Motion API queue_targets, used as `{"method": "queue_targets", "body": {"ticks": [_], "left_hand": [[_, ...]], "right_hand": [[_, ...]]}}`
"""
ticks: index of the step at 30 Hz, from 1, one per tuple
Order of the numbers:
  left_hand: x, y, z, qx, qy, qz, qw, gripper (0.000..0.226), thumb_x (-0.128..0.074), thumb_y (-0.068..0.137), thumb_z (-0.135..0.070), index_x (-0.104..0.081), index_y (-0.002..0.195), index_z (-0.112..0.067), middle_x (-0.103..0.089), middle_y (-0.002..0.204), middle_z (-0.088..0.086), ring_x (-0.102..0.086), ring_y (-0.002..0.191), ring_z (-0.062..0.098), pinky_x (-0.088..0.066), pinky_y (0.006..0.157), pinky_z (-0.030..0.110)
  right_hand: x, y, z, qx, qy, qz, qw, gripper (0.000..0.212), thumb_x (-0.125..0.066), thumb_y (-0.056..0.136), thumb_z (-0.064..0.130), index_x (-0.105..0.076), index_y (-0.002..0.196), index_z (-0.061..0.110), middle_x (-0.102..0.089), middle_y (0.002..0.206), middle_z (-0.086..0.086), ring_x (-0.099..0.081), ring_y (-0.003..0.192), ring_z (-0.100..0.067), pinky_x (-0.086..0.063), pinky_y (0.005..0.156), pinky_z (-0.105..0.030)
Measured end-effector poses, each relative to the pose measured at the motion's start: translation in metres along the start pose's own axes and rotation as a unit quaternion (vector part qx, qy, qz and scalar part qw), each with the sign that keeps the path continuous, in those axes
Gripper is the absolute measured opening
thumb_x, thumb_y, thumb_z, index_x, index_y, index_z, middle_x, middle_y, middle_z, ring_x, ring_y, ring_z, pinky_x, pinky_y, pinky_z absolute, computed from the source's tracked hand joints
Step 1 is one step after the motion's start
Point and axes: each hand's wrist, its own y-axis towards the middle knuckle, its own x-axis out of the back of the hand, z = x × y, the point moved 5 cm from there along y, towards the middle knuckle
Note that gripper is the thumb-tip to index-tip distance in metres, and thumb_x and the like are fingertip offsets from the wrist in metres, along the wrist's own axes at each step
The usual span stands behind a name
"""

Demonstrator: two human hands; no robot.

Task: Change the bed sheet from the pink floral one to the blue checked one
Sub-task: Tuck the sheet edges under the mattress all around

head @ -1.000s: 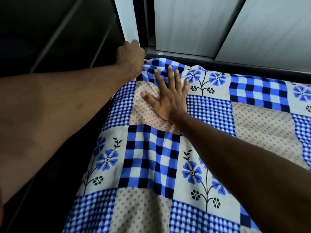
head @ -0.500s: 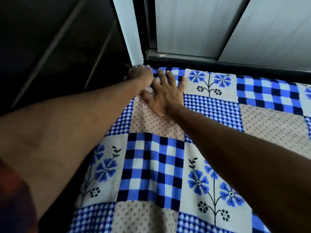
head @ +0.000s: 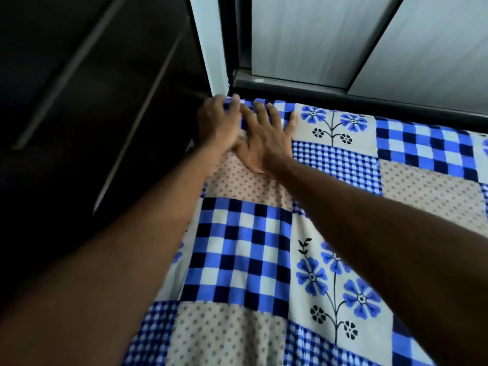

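The blue checked sheet (head: pixel 330 233), a patchwork of blue checks, blue flowers and dotted beige squares, lies spread over the bed. Both my arms reach to its far left corner. My left hand (head: pixel 216 122) sits on that corner at the bed's edge, fingers curled over the cloth. My right hand (head: pixel 264 138) lies flat beside it, fingers spread and pressing the sheet down. The two hands touch. No pink floral sheet is in view.
A dark wardrobe (head: pixel 92 101) with long pale handles stands close along the bed's left side. A white post (head: pixel 211 48) rises at the corner. A dark bed frame rail (head: pixel 343 96) and grey panels (head: pixel 317 35) run behind the bed.
My left hand dropped from the white post onto the sheet's corner. My right hand slid farther up toward the corner, and the rumpled corner of the sheet now lies flatter.
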Motion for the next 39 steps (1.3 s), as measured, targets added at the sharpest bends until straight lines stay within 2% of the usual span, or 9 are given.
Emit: {"method": "queue_targets", "body": {"ticks": [5,9,11,16,23,28,31,35,39], "left_hand": [[0.007,-0.112,0.026,-0.068,0.201,-0.007,0.977,0.063,-0.018,0.100,-0.054,-0.024,0.155,-0.025,-0.025,0.162,0.010,-0.028,0.145,0.034,-0.026,0.115,0.052],[0.006,-0.087,0.035,-0.067,0.192,0.039,0.978,0.064,-0.024,0.102,-0.047,-0.014,0.158,-0.018,-0.019,0.161,0.019,-0.031,0.142,0.040,-0.031,0.113,0.051],[0.004,-0.081,0.037,-0.057,0.181,0.058,0.980,0.065,-0.025,0.103,-0.047,-0.010,0.159,-0.017,-0.015,0.162,0.020,-0.029,0.143,0.041,-0.029,0.114,0.050],[0.005,-0.071,0.039,-0.003,0.176,0.110,0.978,0.068,-0.024,0.103,-0.050,0.003,0.159,-0.021,-0.008,0.164,0.020,-0.028,0.143,0.043,-0.027,0.115,0.049],[0.019,-0.065,0.038,0.012,0.066,0.132,0.989,0.064,-0.037,0.101,-0.034,-0.011,0.159,-0.030,-0.021,0.162,0.016,-0.030,0.144,0.035,-0.027,0.117,0.041],[0.074,-0.199,0.049,-0.148,0.027,-0.033,0.988,0.052,-0.045,0.099,-0.034,-0.051,0.143,-0.006,-0.050,0.142,0.020,-0.047,0.133,0.033,-0.036,0.114,0.042],[0.095,-0.323,0.074,-0.153,0.060,-0.075,0.984,0.051,-0.047,0.102,-0.034,-0.048,0.146,-0.008,-0.042,0.153,0.015,-0.033,0.145,0.033,-0.028,0.119,0.046],[0.097,-0.456,0.127,-0.098,0.165,-0.013,0.981,0.059,-0.035,0.103,-0.043,-0.029,0.155,-0.017,-0.028,0.161,0.013,-0.023,0.150,0.029,-0.022,0.120,0.050],[0.111,-0.482,0.171,-0.091,0.237,0.025,0.967,0.067,-0.028,0.103,-0.051,-0.030,0.155,-0.009,-0.023,0.163,0.013,-0.020,0.151,0.029,-0.015,0.122,0.042]], "right_hand": [[0.010,0.013,0.003,-0.023,-0.018,0.081,0.996,0.077,-0.020,0.089,0.079,-0.006,0.156,0.045,-0.010,0.167,0.002,-0.006,0.153,-0.029,0.005,0.113,-0.071],[0.018,0.051,-0.004,-0.003,0.030,0.198,0.980,0.099,-0.010,0.066,0.101,-0.012,0.153,0.054,-0.013,0.167,0.002,-0.015,0.152,-0.037,-0.005,0.116,-0.069],[0.033,0.048,-0.007,0.001,0.075,0.140,0.987,0.100,-0.015,0.065,0.098,-0.026,0.152,0.050,-0.027,0.163,0.002,-0.027,0.149,-0.031,-0.013,0.116,-0.065],[0.055,-0.081,0.014,0.057,0.059,-0.084,0.993,0.056,-0.043,0.095,0.058,-0.045,0.144,0.031,-0.038,0.156,0.001,-0.033,0.144,-0.026,-0.010,0.118,-0.065],[-0.001,-0.185,0.029,0.012,0.013,0.020,1.000,0.060,-0.020,0.102,0.060,-0.015,0.158,0.038,-0.004,0.168,0.004,0.001,0.155,-0.023,0.008,0.118,-0.063],[-0.005,-0.152,0.035,0.006,0.012,0.090,0.996,0.059,-0.017,0.103,0.059,0.000,0.157,0.044,0.010,0.168,0.006,0.015,0.154,-0.021,0.013,0.116,-0.065],[0.005,-0.161,0.038,0.024,0.042,0.098,0.994,0.061,-0.022,0.102,0.060,-0.008,0.158,0.040,0.004,0.169,0.005,0.007,0.155,-0.024,0.008,0.118,-0.064],[0.024,-0.241,0.051,0.051,0.124,0.020,0.991,0.057,-0.038,0.102,0.052,-0.035,0.153,0.026,-0.020,0.166,0.000,-0.012,0.154,-0.025,-0.007,0.120,-0.061],[0.021,-0.362,0.071,0.113,0.144,0.036,0.982,0.055,-0.034,0.100,0.051,-0.045,0.146,0.024,-0.025,0.164,-0.002,-0.019,0.152,-0.029,-0.012,0.121,-0.061]]}}
